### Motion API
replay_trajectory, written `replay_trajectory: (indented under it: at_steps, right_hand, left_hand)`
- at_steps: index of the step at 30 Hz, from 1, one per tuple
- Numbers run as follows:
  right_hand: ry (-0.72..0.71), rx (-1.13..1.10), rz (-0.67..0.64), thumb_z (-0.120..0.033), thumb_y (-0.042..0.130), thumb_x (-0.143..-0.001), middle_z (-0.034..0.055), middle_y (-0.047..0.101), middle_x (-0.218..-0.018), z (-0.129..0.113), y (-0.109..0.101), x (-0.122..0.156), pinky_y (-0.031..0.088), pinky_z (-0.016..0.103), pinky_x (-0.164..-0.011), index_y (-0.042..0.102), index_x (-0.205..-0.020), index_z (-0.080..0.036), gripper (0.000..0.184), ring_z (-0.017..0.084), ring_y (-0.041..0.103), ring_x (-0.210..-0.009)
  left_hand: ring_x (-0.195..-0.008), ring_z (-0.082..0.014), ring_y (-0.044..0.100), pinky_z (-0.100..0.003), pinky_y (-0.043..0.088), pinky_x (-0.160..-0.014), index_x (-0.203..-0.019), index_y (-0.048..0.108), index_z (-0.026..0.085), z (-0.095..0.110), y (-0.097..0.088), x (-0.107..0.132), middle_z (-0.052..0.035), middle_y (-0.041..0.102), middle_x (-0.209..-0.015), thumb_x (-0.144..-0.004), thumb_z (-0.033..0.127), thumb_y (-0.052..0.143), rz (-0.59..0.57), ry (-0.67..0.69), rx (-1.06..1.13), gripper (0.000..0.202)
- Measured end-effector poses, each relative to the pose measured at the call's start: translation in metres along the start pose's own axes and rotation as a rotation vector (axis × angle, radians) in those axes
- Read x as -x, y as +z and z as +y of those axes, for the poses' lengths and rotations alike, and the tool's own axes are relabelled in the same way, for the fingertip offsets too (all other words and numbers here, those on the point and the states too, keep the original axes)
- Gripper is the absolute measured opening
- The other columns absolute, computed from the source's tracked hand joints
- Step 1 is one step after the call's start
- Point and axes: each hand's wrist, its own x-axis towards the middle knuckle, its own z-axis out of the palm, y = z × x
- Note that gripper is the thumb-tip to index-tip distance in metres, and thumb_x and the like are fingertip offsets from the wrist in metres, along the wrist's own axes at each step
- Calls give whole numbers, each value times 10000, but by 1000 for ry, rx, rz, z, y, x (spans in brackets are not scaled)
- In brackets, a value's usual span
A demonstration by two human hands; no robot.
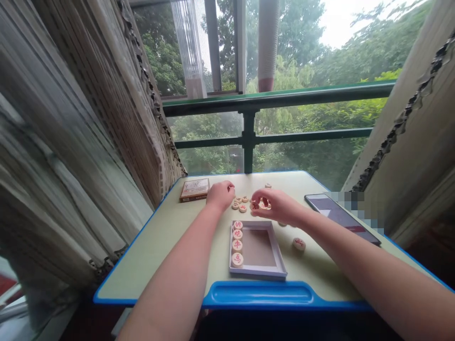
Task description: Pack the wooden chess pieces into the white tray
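Round wooden Chinese chess pieces (242, 208) with red or dark characters lie loose on the small table. My right hand (279, 207) reaches in from the right, its thumb and fingers curved around a Chinese chess piece (254, 206) at the edge of the group. My left hand (219, 195) is at the left of the loose pieces with its fingers curled in; whatever they hold is hidden. Nearer to me is an open shallow box (282, 258), where several red-marked pieces (237, 246) stand in a column along the left wall.
A printed box lid (195, 189) lies at the back left. At the right edge rests a phone (341, 219). One red-marked piece (299, 244) sits apart, under my right forearm's side. The pale table (152, 265) has a blue rim; a railing (284, 99) and curtains surround it.
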Motion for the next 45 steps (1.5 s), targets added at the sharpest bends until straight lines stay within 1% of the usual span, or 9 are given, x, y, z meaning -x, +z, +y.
replay_trajectory:
  at_steps: [4, 9, 13, 16, 21, 25, 30, 37, 45]
  right_hand:
    - [-95, 56, -5, -377, 624, -725, 47, 609, -868, 8, 3, 1, 402, 268, -661, 627, -890, -211, 234, 140, 535, -702]
    - [-29, 148, 42, -397, 607, -744, 40, 594, -823, 15, 4, -1, 390, 263, -643, 619, -830, -205, 211, 136, 522, -667]
    - [-29, 163, 91, -414, 588, -762, 32, 603, -820, 15, 4, 0, 375, 252, -624, 605, -837, -213, 216, 126, 514, -639]
    - [-64, 170, 120, -441, 570, -772, 32, 610, -808, 13, 4, 1, 366, 247, -619, 605, -827, -219, 231, 132, 525, -659]
    - [-84, 165, 105, -428, 562, -781, 51, 622, -855, 13, 3, 2, 377, 255, -645, 610, -914, -219, 252, 145, 540, -696]
    - [10, 175, 11, -388, 620, -727, 35, 638, -904, 20, -2, -1, 383, 259, -641, 513, -1174, -243, 482, 159, 555, -716]
    - [173, 300, -93, -319, 527, -780, 56, 621, -1023, 45, -5, -4, 392, 274, -650, 660, -957, -246, 233, 176, 577, -744]
    - [86, 293, -157, -302, 528, -786, 58, 612, -1007, 52, 1, -4, 410, 269, -692, 688, -913, -252, 211, 201, 582, -836]
    - [115, 355, -174, -344, 512, -791, 52, 620, -959, 48, 2, -4, 413, 259, -659, 679, -898, -245, 222, 195, 583, -824]
  left_hand:
    - [-842, -176, 608, -259, 444, -772, -894, 681, 217, -1, 2, 0, -33, 697, -881, -771, 234, 456, -17, 29, -9, 257]
    - [-771, -165, 604, -257, 446, -716, -840, 694, 178, 1, 3, 1, -47, 693, -797, -741, 256, 500, -19, 21, 172, 231]
    - [-635, -127, 563, -245, 428, -597, -813, 702, 133, 15, -2, 7, -65, 693, -749, -723, 360, 544, -273, 19, 607, 291]
    - [-567, -103, 513, -236, 385, -531, -815, 709, 113, 23, -5, 13, -83, 690, -755, -687, 407, 594, -426, 26, 734, 341]
    - [-552, -84, 483, -220, 329, -503, -865, 709, 130, 21, -6, 15, -72, 687, -775, -666, 473, 625, -554, 50, 693, 405]
    - [-623, -110, 534, -232, 362, -552, -843, 709, 130, 16, -4, 13, -74, 691, -786, -665, 453, 640, -529, 31, 671, 375]
    - [-664, -137, 574, -252, 404, -622, -751, 706, 116, 12, -2, 13, -75, 691, -730, -660, 381, 652, -526, -55, 535, 285]
    - [-597, -126, 528, -253, 373, -588, -705, 715, 123, 7, 2, 13, -50, 674, -666, -647, 369, 641, -536, -33, 389, 263]
    - [-554, -111, 472, -245, 327, -524, -729, 720, 126, 7, 3, 13, -26, 639, -627, -576, 443, 689, -536, -16, 328, 353]
